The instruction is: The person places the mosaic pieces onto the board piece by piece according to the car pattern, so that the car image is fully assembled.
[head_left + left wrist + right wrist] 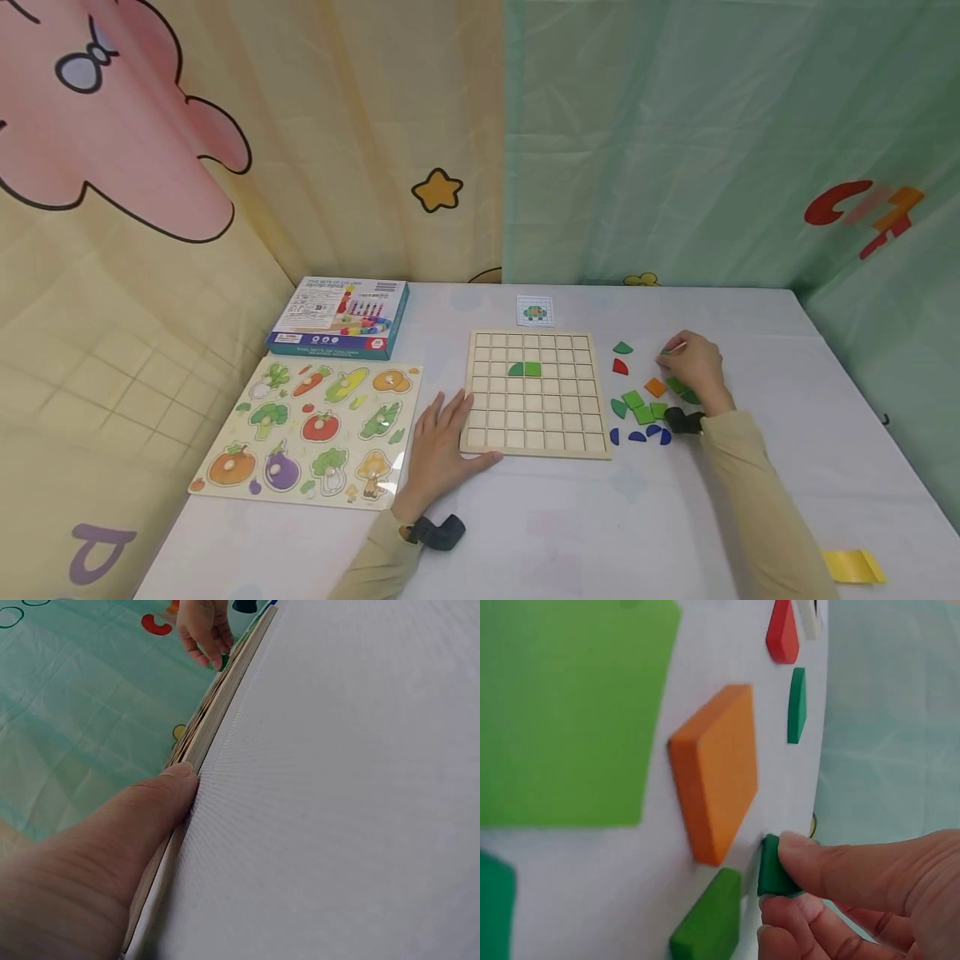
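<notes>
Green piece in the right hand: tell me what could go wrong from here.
The right hand pinches the small green piece, which might slip out. The right wrist camera sits close to the loose blue pieces and could brush them out of place. The left hand touches the board at its edge; a push might shift it.

Cream cloth (337, 108) and green cloth (675, 125) hang as walls around a white-topped table (570, 517), meeting in a vertical seam behind its far edge, as I watch from afar. I see a pink cartoon figure (127, 125) printed at upper left, an orange star (437, 191) near the middle and a red curve (822, 207) at right. Soft light picks out the fabric's folds.
</notes>
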### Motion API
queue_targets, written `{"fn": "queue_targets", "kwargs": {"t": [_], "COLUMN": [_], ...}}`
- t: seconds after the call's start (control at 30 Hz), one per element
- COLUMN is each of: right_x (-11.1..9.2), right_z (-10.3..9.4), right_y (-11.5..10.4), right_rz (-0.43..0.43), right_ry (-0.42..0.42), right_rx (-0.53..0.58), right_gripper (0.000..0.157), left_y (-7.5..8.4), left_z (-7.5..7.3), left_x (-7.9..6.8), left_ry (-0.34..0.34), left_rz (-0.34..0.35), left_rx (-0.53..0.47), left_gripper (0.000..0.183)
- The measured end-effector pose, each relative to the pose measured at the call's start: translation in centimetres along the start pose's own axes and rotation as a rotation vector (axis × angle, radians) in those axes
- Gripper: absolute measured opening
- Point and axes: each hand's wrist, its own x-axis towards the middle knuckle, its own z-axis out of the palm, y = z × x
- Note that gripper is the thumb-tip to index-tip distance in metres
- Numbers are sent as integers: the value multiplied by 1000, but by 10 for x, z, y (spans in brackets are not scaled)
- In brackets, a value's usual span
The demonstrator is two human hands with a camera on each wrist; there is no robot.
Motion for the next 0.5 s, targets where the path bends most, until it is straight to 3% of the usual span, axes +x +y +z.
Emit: {"fn": "queue_targets", "kwargs": {"t": [0.33,0.5], "right_x": [-15,-19], "right_z": [15,28], "right_y": [-24,-38], "right_rz": [-105,-209], "right_ry": [28,26], "right_rx": [68,126], "right_gripper": [19,17], "left_y": [0,-1], "left_z": [1,1], "left_x": [-1,0], "left_ry": [-5,2], "left_rz": [-2,2], "left_rx": [-6,-6], "left_gripper": [98,98]}}
